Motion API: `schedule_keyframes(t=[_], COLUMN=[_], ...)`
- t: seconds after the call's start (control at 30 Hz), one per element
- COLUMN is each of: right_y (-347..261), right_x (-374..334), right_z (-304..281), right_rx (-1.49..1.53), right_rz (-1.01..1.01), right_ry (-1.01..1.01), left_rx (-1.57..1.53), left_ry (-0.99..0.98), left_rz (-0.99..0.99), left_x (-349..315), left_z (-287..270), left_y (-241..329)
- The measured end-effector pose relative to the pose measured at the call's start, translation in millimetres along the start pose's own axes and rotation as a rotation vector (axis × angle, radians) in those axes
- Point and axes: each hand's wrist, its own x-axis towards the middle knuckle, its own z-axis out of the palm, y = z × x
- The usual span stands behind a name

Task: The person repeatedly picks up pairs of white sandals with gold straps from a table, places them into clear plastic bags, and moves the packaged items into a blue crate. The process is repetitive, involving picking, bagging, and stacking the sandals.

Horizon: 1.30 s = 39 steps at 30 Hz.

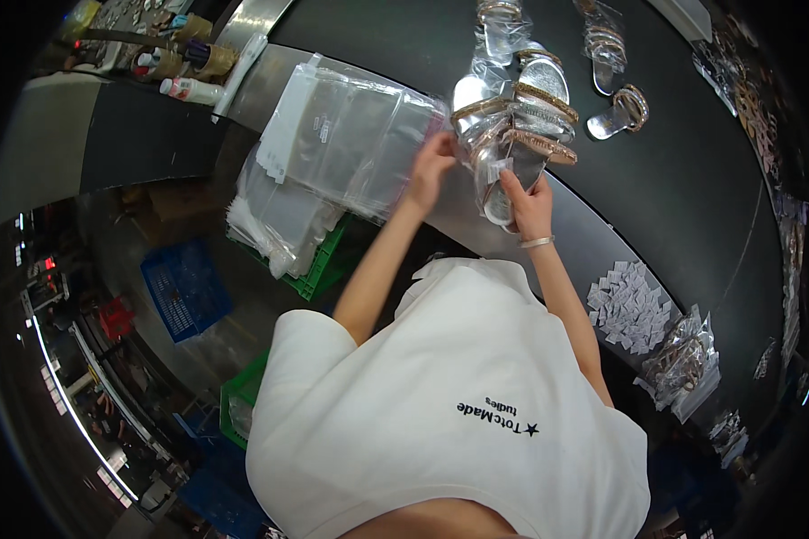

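The fingers of the right hand (535, 212) are closing around a silver sandal (497, 209), the thumb lying on top of the sole and the others curling beneath. A small pale slip (499, 170) is showing just beyond the thumb. The fingers of the left hand (432, 169) are curling at the right edge of the clear bags (360, 135); blur is hiding whether they are pinching film, so I cannot tell.

The sandal is sitting over the desk's near edge, close against other strappy sandals (545, 83) on its far side. It is probably going to handle as light, with a sole that is flexing a little and a glossy face that may be slipping under dry fingers. The firm sole is offering the safest hold; the beaded straps are looking easier to snag or scuff.

The bags are lying flat on the left, thin, slick and creased, likely clinging together. A brushed-looking metal strip (593, 232) is edging the matte black desk (683, 198). Near right, small flat white slips (629, 308) are forming a loose heap beside crinkled bagged goods (686, 364). Far right, a lone sandal (608, 123) is resting. Lower left, a rigid green crate (324, 260) and a latticed blue crate (185, 289) are standing.
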Motion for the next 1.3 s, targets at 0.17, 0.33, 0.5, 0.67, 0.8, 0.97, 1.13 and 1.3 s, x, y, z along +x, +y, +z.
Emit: schedule_keyframes(t=[0.17, 0.33, 0.5, 0.67, 0.8, 0.97, 1.13, 1.3], right_y=[40, 91, 83, 87, 70, 78, 49, 76], right_x=[12, 24, 3, 15, 7, 12, 11, 14], right_z=[-23, -20, -9, 19, 29, 13, -7, -34], right_rx=[-0.751, -1.136, -0.783, -0.456, -0.419, -0.460, -0.932, -0.360], right_rz=[0.163, 0.194, 0.167, 0.231, 0.354, 0.235, -0.052, 0.040], right_ry=[-0.540, -0.514, -0.430, -0.613, -0.679, -0.440, -0.490, -0.166], left_rx=[1.260, 1.030, 1.034, 0.982, 1.255, 1.000, 1.107, 0.989], left_ry=[0.158, 0.322, 0.269, 0.060, -0.117, -0.128, -0.460, -0.350], left_rz=[0.335, 0.361, 0.402, 0.307, 0.459, 0.391, 0.497, 0.531], left_x=[0, 3, 2, -19, -25, -19, -17, -12], left_z=[-118, -135, -126, -107, -83, -63, 7, 63], left_y=[-17, -45, 8, 65, 78, 76, 69, 48])
